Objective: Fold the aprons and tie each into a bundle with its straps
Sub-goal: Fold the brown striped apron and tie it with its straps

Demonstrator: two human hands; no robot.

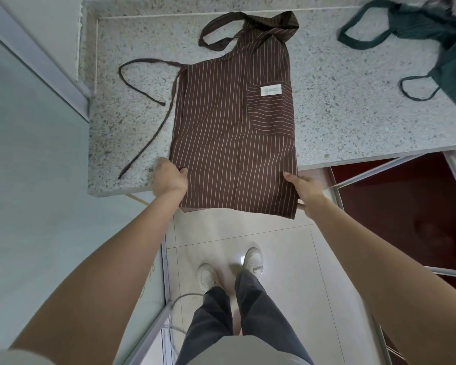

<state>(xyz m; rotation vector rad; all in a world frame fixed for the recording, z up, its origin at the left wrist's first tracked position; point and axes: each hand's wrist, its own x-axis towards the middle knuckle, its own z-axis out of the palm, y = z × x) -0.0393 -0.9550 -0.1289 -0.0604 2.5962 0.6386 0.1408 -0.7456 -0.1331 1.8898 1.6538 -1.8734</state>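
A brown pinstriped apron (234, 127), folded lengthwise into a long panel, lies on a speckled granite counter (340, 101), its hem hanging over the near edge. The left hand (169, 177) and right hand (304, 187) each pinch a lower side edge of the cloth, fingers curled under it. Thin waist straps (142, 83) loop across the stone left of the apron; a crumpled dark green apron (442, 40) sits at the counter's far right.

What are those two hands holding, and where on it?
The brown striped apron: the left hand and the right hand each grip a side edge near its bottom hem.
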